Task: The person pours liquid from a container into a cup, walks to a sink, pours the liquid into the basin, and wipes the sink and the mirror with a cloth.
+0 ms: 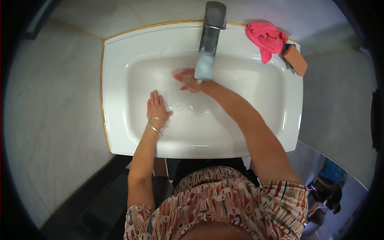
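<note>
My left hand [157, 107] is open, its fingers stretched toward the back, over the left part of the white sink [256, 136]. Two thin bangles [155, 125] circle that wrist. Under the chrome faucet [214, 40] is my right hand [188, 80], blurred by motion and partly hidden by the spout. Its fingers point left and no held thing shows in it. Water glints in the basin just below the right hand.
A bunched pink cloth [267, 37] lies on the sink's back right corner. Beside it an orange sponge [296, 61] leans at the rim. Grey tiled walls [68, 100] flank the sink. At the lower right, another person [334, 198] appears at a distance.
</note>
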Motion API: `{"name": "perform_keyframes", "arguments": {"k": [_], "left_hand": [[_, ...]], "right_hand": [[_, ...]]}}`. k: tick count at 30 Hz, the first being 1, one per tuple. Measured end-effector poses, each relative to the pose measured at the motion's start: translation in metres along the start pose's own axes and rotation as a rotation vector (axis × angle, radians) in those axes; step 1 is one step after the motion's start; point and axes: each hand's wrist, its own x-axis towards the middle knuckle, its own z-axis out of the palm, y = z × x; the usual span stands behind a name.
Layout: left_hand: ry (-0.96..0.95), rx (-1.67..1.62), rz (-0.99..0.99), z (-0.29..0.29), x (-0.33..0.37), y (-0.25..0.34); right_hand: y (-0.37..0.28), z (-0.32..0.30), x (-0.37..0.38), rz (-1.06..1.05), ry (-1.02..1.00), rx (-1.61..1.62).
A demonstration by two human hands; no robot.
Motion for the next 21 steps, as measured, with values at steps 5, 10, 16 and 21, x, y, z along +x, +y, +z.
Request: {"name": "perform_keyframes", "arguments": {"k": [5,10,16,21], "left_hand": [[0.029,-0.013,0.029,0.022,0.023,-0.008],[0.033,-0.019,0.180,0.028,0.019,-0.012],[-0.046,0.059,0.003,0.031,0.018,0.006],[0.038,0.044,0.065,0.043,0.019,0.015]], "right_hand": [[0.034,-0.069,-0.109,-0.051,-0.104,-0.521],[0.041,-0.076,-0.216,0.328,-0.136,-0.616],[0.006,0.010,-0.181,0.101,-0.178,-0.246],[0.035,-0.023,-0.197,0.168,0.163,-0.102]]}}
